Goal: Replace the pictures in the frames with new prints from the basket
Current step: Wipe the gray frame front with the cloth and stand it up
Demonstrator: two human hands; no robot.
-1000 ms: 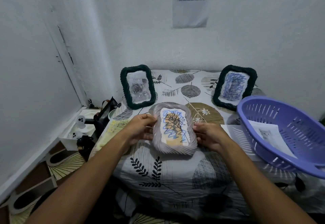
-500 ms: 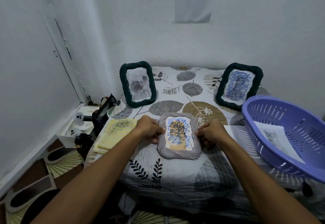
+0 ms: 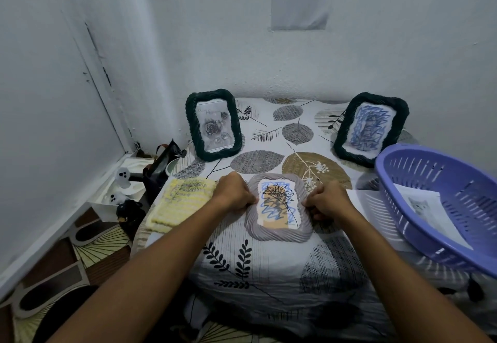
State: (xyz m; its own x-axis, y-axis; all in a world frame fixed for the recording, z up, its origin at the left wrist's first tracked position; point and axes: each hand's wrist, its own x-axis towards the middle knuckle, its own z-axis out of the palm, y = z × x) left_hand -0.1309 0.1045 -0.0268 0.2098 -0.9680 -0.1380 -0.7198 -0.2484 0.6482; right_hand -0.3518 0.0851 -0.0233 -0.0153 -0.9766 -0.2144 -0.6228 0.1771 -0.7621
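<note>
Grey frame (image 3: pixel 278 208) lay face-up mid-table, left hand (image 3: pixel 234 193) and right hand (image 3: pixel 326 201) pinching its side edges. Step judged: opening it; next calls for flipping to reach the backing.

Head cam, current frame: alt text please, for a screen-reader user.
Both hands, left hand and right hand, grip the sides of a grey frame lying face up on a leaf-print table. Two dark green frames stand behind; a purple basket with prints sits at right.

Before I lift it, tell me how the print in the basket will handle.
The print looks like thin paper, so probably floppy and very light. It lies flat against the basket wall, so sliding it up may be easier than pinching it.
</note>
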